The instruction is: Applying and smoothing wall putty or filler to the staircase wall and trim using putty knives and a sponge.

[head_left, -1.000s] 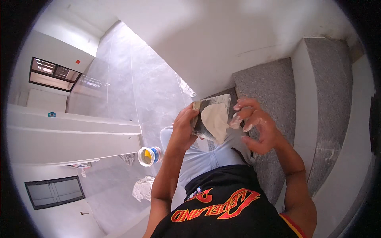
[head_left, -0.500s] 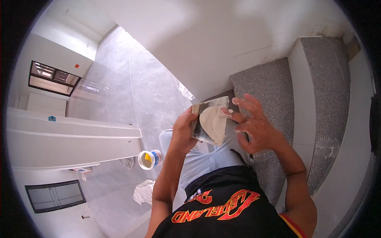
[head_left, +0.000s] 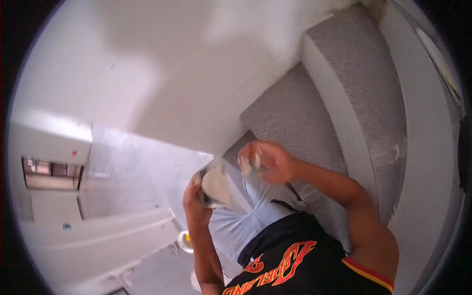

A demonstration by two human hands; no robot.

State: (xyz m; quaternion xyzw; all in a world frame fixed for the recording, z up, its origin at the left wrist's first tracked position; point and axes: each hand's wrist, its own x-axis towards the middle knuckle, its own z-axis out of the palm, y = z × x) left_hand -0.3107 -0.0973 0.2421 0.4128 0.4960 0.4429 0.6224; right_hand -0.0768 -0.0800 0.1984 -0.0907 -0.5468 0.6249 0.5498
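Note:
My left hand [head_left: 193,200] grips the edge of a small flat board [head_left: 203,198], tilted in front of my legs. A thick mound of white putty [head_left: 216,184] covers much of the board's face. Just right of the board and apart from it is my right hand [head_left: 271,160], slightly blurred. Its fingers are curled in, with lumps of white putty at the fingertips. Blur hides the exact edges of those lumps.
Grey speckled stair treads [head_left: 295,110] with white risers rise to the right. A white wall [head_left: 162,73] stands ahead. Low on the left, partly behind my left forearm, is a white bucket [head_left: 185,241] with something yellow inside. The pale tiled floor [head_left: 125,157] stretches left.
My view has swung, so wall and stairs fill more of it. My right hand has drawn its fingers in and come away from the putty on the board. The left hand still holds the board.

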